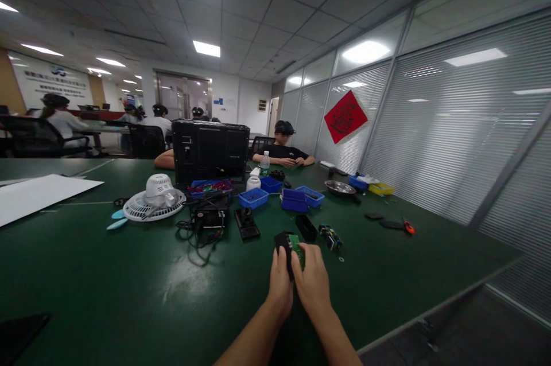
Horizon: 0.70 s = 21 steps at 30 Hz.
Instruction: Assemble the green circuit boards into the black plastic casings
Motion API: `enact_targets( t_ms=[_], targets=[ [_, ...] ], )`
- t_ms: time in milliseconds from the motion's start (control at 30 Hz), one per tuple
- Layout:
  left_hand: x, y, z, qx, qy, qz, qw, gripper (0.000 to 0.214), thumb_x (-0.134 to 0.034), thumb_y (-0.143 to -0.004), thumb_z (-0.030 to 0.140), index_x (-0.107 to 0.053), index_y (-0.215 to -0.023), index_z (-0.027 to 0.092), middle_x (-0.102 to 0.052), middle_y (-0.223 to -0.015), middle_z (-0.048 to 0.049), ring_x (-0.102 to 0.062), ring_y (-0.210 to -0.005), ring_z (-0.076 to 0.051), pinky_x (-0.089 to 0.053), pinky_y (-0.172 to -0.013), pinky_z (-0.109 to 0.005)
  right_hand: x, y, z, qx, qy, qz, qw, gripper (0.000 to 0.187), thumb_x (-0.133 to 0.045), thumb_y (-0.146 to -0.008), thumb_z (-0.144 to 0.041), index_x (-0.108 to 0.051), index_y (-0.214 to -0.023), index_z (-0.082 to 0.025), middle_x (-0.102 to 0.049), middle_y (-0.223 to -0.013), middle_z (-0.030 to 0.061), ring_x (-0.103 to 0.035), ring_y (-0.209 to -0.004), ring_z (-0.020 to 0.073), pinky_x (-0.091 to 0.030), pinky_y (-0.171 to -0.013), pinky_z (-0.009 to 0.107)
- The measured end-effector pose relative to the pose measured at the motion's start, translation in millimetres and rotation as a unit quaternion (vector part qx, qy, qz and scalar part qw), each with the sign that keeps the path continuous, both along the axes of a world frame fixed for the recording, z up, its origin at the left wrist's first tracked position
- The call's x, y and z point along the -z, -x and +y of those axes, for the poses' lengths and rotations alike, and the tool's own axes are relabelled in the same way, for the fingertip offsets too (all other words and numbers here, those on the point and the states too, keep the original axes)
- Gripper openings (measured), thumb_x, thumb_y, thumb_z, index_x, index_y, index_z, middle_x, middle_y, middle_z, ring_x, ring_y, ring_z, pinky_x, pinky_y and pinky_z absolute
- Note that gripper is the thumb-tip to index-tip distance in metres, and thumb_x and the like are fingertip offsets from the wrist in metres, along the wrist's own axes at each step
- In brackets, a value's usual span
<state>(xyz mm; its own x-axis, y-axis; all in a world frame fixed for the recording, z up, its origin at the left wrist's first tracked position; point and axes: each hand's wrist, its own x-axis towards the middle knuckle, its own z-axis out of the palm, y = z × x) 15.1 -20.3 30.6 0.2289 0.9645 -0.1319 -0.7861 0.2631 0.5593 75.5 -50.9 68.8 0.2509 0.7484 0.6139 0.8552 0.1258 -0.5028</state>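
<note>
In front of me, my left hand is closed round a black plastic housing. My right hand grips a green circuit board, which lies against the housing's right side. The two hands are close together above the green table, and the fingers hide the lower part of both pieces. Just beyond them lies an open black case. To its right sits an assembly of electronic components, with a small pale ring near it.
Blue trays stand further back. Left of them are a black device with cables, a white fan and a large black casing. A tool with orange handles lies on the right. Another person sits across the table.
</note>
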Motion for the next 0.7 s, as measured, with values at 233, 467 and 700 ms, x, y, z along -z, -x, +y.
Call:
enact_targets(
  t_ms=[233,467,700],
  targets=[
    [-0.6,0.2,5.2,-0.010,0.034,-0.072,0.997,0.039,-0.056,-0.077,0.043,-0.059,-0.103,0.014,-0.064,-0.101,-0.0113,-0.061,-0.093,-0.020,-0.047,-0.083,-0.031,4.1,-8.7,-4.5,-0.043,-0.011,0.069,0.997,0.037,-0.034,-0.088,-0.041,-0.055,-0.106,-0.017,-0.052,-0.103,0.0097,-0.051,-0.098,0.0200,-0.043,-0.085,0.034],
    [-1.7,1.0,7.7,-0.015,0.131,-0.031,0.991,0.036,-0.052,-0.078,0.045,-0.060,-0.080,0.010,-0.064,-0.072,-0.0084,-0.063,-0.070,-0.019,-0.051,-0.070,-0.031,14.5,-2.1,-17.5,-0.093,0.049,0.061,0.993,0.028,-0.047,-0.080,-0.033,-0.058,-0.103,-0.020,-0.053,-0.104,0.0076,-0.052,-0.098,0.0194,-0.042,-0.086,0.031],
    [-3.4,5.8,-2.6,-0.175,-0.101,0.302,0.932,0.031,-0.049,-0.080,0.036,-0.058,-0.099,0.014,-0.059,-0.102,-0.0118,-0.055,-0.097,-0.020,-0.041,-0.087,-0.032,19.0,-31.8,5.5,-0.045,0.131,0.067,0.988,0.024,-0.047,-0.075,-0.031,-0.053,-0.096,-0.020,-0.058,-0.091,0.0049,-0.057,-0.084,0.0182,-0.044,-0.074,0.029]
  ],
)
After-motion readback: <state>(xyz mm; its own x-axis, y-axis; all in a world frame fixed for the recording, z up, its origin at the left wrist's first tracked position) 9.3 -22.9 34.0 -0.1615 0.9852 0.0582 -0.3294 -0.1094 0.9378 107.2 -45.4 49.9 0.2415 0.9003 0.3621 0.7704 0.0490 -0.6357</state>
